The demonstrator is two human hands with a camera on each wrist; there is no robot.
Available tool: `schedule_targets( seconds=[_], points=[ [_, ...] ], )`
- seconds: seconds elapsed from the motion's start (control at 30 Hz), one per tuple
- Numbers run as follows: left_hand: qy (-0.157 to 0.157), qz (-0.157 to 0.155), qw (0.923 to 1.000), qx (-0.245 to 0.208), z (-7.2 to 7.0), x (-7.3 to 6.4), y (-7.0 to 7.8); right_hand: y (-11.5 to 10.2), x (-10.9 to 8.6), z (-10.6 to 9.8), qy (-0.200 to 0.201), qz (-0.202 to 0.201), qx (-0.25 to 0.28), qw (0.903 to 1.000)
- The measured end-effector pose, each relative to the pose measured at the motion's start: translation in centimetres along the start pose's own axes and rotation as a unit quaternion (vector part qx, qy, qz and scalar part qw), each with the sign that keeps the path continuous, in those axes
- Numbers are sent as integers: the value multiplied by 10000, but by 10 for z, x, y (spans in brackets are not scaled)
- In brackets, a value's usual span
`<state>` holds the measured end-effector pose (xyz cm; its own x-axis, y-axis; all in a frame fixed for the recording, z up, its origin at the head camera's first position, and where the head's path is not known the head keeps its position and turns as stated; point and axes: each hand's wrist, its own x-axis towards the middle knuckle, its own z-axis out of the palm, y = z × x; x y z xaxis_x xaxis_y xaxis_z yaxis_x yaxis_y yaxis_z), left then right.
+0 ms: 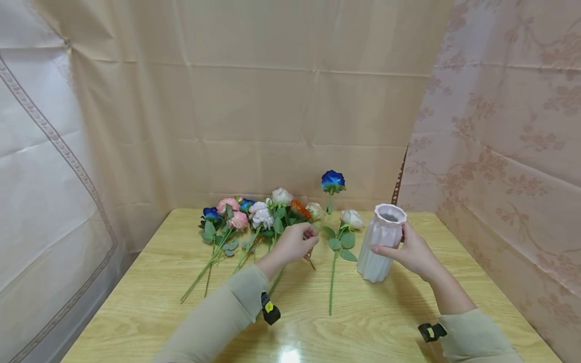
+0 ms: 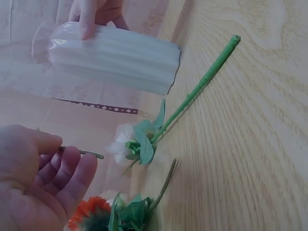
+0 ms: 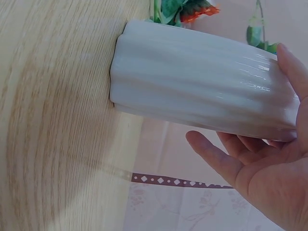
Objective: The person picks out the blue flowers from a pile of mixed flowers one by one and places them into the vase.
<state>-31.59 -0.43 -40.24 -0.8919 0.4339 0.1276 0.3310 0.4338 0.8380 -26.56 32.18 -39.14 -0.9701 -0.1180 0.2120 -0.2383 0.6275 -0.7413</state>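
Note:
My left hand (image 1: 297, 243) is above the table among the flowers, pinching a thin stem (image 2: 91, 154) between thumb and fingers in the left wrist view. A blue rose (image 1: 333, 180) stands raised just beyond that hand in the head view; the join between it and the pinched stem is hidden. My right hand (image 1: 415, 250) grips a white fluted vase (image 1: 376, 247) near its neck, thumb in front. The vase stands upright on the table, mouth up. Between the hands lies a white rose (image 1: 351, 219) with green leaves, its stem toward me.
Left of the vase lie an orange flower (image 1: 300, 209), white flowers (image 1: 262, 216), pink flowers (image 1: 229, 205) and a dark blue flower (image 1: 211, 214), stems mostly toward me. The wooden table (image 1: 363, 322) meets a beige curtain (image 1: 254, 111) at the back.

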Motion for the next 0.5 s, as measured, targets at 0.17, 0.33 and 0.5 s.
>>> schedule_targets(
  seconds=[0.17,0.33,0.5],
  points=[
    [99,246,9996,16,-9,-6,2,1,0,0,19,-10,-29,10000],
    [209,310,9993,-16,-18,-11,4,1,0,0,29,-5,-66,10000],
    [395,332,9986,86,-24,-18,2,1,-1,0,17,-19,-54,10000]
  ],
)
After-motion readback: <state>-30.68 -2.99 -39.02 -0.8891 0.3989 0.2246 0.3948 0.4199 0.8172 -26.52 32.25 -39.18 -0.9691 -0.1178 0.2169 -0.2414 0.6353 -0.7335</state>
